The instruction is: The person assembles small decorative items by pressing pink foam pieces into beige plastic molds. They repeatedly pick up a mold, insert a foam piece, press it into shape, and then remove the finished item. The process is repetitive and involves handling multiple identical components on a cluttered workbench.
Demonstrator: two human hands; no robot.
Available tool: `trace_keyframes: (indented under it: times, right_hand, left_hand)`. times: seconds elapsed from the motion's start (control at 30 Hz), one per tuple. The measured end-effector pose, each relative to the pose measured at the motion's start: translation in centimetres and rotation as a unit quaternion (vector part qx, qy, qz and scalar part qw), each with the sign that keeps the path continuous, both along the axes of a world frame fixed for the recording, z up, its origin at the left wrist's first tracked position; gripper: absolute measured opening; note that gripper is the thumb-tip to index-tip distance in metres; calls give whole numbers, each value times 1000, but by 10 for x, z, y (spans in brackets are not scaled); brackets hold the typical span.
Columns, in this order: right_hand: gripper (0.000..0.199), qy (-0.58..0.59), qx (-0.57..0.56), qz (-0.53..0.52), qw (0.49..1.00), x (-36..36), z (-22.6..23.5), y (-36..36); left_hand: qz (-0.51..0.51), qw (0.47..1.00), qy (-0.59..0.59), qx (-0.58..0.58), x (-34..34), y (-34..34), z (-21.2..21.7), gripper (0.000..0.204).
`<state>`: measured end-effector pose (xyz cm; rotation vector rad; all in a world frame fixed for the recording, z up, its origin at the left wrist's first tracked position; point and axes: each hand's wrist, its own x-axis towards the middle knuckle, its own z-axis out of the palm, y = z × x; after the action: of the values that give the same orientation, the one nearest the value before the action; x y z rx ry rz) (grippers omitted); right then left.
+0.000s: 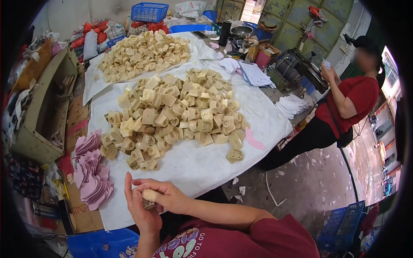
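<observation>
My left hand [146, 217] is at the near edge of the table, index finger pointing up and the other fingers partly hidden. Against its palm, my right hand [168, 196] curls inward, with a pale beige covering on its thumb tip [150, 195]. A small light-coloured thing shows partly between the palms, mostly hidden by the fingers. Beyond the hands lies a large heap of hollow cream plastic blocks [172, 112], shaped like shoe heels. Stacks of pink curved cut pieces [92, 178] lie left of my hands; one loose pink piece [254, 139] is at the right.
A second heap of cream blocks [146, 53] is farther back on the white-covered table [189, 170]. Below left is a blue bin [101, 245]. To the right a person in red [359, 96] stands near papers [257, 74] and a machine [288, 66].
</observation>
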<state>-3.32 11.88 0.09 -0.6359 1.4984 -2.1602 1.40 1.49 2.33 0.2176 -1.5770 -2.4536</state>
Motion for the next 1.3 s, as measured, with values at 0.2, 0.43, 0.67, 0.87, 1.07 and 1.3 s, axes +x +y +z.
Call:
trace_keyframes:
  times: [0.2,0.43,0.67,0.87,1.07,1.3]
  right_hand:
    - [47,37,10,81,996,-13,7,29]
    - [50,77,99,-28,992,-13,-2,87]
    - [46,278,164,-112,940,-28,-17,122]
    - [44,-34,-80,40,995,-24,-9,123]
    - [35,-75,-116,76,987,-30,-14,100]
    - [31,-157,-70,-22,985,-30,-32,92]
  left_hand:
    - [-2,997,20,69,-14,21,-5,58]
    - [-100,992,-27,78,-33,64,-17,63]
    - [-179,976,-69,107,-36,85,-2,73]
    - [-231,959,-5,164,-33,79,-10,91]
    - [-175,974,2,144,-30,58,-22,106]
    - [-182,975,5,-129,-34,25,-29,113]
